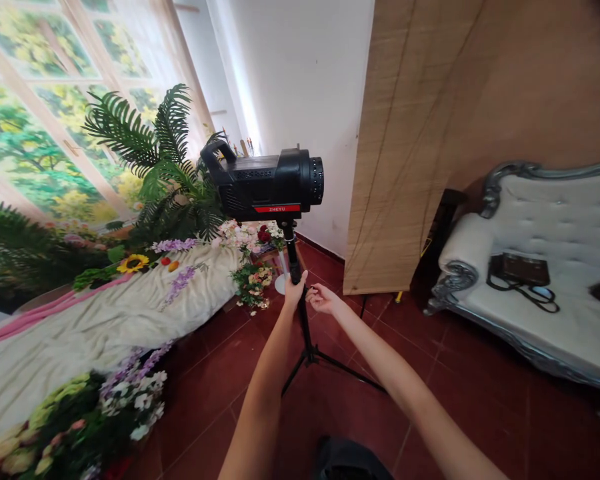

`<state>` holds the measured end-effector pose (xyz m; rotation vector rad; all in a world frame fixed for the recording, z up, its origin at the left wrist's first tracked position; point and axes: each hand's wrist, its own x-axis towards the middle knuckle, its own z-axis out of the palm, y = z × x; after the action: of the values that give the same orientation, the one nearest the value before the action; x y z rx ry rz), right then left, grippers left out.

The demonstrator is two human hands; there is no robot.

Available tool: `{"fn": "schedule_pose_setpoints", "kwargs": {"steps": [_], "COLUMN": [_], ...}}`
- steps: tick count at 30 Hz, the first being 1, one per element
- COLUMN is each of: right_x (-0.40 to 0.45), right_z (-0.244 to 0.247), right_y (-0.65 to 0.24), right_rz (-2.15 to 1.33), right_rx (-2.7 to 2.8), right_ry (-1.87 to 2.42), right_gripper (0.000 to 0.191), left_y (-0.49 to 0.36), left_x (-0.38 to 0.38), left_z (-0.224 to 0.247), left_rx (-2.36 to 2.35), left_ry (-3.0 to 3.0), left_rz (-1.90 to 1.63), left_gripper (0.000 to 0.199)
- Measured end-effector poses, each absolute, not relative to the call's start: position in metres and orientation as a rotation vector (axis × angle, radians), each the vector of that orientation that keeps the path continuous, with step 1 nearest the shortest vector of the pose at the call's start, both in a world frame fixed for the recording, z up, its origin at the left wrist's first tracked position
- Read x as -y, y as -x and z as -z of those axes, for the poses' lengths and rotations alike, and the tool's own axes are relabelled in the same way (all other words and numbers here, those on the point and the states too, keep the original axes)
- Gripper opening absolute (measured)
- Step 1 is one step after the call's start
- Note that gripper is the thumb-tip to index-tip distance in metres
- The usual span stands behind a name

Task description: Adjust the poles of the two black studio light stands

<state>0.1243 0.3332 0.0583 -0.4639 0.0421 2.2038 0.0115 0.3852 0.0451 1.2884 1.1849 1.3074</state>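
Observation:
A black studio light (270, 183) with a red ZHEYU label sits on top of a black light stand (305, 330), its round front facing right. My left hand (295, 291) is wrapped round the stand's pole below the light, thumb up along it. Just right of the pole, my right hand (323, 299) has its fingers curled and pinched at a small part on the stand's side, probably a knob; the part is mostly hidden by the fingers. The stand's legs are spread on the red tiled floor (215, 380).
At left is a platform with a cream cloth (190, 300), flowers (130, 400) and palm leaves (125, 130). A bamboo blind (390, 167) hangs behind the stand. To the right, a white sofa (540, 213) holds a dark bag (525, 269).

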Motion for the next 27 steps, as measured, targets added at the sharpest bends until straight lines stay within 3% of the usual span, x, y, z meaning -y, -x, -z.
{"fn": "schedule_pose_setpoints", "kwargs": {"steps": [10,16,19,21,23,25,27], "right_x": [-0.336,-0.34,-0.334,-0.328,-0.323,-0.32,-0.32], "right_z": [-0.054,-0.038,-0.029,-0.024,-0.021,-0.017,-0.011], "right_y": [-0.132,-0.129,-0.127,-0.132,-0.14,-0.148,-0.152], "right_rz": [-2.317,-2.677,-2.579,-2.043,-0.959,0.033,0.635], "right_rx": [-0.338,-1.407,-1.8,-2.366,-2.885,-2.966,-2.894], "right_ry": [0.257,-0.826,-1.173,-1.475,-1.875,-2.142,-2.313], "right_gripper": [0.026,0.028,0.031,0.026,0.019,0.018,0.018], "left_y": [-0.033,-0.036,-0.036,-0.036,-0.036,-0.036,-0.036], "left_x": [-0.394,-0.399,-0.402,-0.403,-0.404,-0.404,-0.403], "left_z": [-0.041,-0.035,-0.031,-0.029,-0.028,-0.028,-0.03], "left_rx": [-1.603,-1.621,-1.579,-1.572,-1.567,-1.565,-1.562], "left_ry": [-1.19,-1.176,-1.174,-1.168,-1.174,-1.177,-1.173], "left_rz": [-1.502,-1.53,-1.555,-1.569,-1.571,-1.563,-1.558], "left_gripper": [0.028,0.024,0.024,0.025,0.026,0.027,0.027]}}
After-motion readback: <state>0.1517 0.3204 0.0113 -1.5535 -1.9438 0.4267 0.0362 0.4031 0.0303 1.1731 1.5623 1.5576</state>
